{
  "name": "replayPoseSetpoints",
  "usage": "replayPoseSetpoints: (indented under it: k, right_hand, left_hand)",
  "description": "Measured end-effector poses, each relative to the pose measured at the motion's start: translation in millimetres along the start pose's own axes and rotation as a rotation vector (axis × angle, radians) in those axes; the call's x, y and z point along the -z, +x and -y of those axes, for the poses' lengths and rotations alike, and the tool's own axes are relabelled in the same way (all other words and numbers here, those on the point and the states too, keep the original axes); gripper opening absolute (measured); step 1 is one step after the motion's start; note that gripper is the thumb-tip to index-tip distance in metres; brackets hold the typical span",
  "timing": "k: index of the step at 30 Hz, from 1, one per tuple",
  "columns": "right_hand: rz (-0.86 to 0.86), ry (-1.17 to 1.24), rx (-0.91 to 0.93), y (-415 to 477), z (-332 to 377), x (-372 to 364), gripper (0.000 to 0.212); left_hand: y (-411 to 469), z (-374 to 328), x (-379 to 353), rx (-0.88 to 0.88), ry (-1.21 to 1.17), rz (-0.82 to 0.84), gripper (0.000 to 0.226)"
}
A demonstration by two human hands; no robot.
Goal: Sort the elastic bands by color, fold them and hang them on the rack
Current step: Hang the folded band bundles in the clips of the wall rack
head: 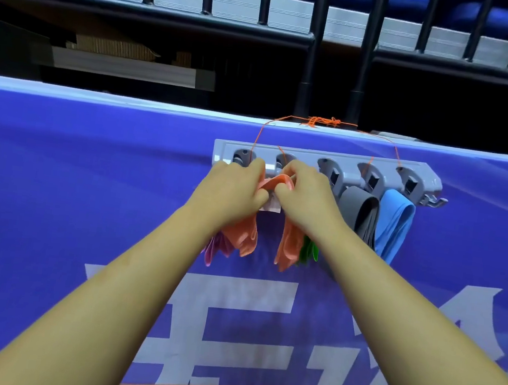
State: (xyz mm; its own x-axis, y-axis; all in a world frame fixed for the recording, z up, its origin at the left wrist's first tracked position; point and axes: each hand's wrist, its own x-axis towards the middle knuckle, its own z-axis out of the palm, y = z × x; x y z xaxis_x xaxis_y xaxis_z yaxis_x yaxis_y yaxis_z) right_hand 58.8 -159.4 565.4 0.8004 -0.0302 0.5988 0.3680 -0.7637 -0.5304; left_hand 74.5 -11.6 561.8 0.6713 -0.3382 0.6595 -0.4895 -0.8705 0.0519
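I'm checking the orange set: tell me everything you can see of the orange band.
The orange band is thin, rubbery-looking, folded in layers. The left hand and right hand both pinch its fold at the grey rack, by the second holder from the left. Its two ends hang below the hands against the blue banner.

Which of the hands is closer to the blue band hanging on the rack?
Right. The right hand grips the orange band just left of the grey band beside the blue band; the left hand grips it farther left.
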Motion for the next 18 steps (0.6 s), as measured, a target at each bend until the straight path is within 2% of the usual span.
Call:
replayPoseSetpoints:
  k: [3, 6, 12, 18]
  right_hand:
    - [-0.067, 0.038, 0.046, 0, 1, -2, 0.015]
    - [-0.134, 0.117, 0.08, 1, 6, -5, 0.016]
    - [-0.071, 0.074, 0.065, 1, -8, -16, 0.019]
    - [-0.101, 0.058, 0.142, -3, -21, -23, 0.015]
  left_hand:
    - [3, 0, 1, -0.034, 0.181, -0.13, 0.018]
    - [8, 5, -1, 0.029, 0.227, -0.279, 0.018]
    - [-2, 7, -13, -0.011, 0.283, -0.089, 0.003]
    - [-3, -1, -17, -0.024, 0.37, -0.159, 0.015]
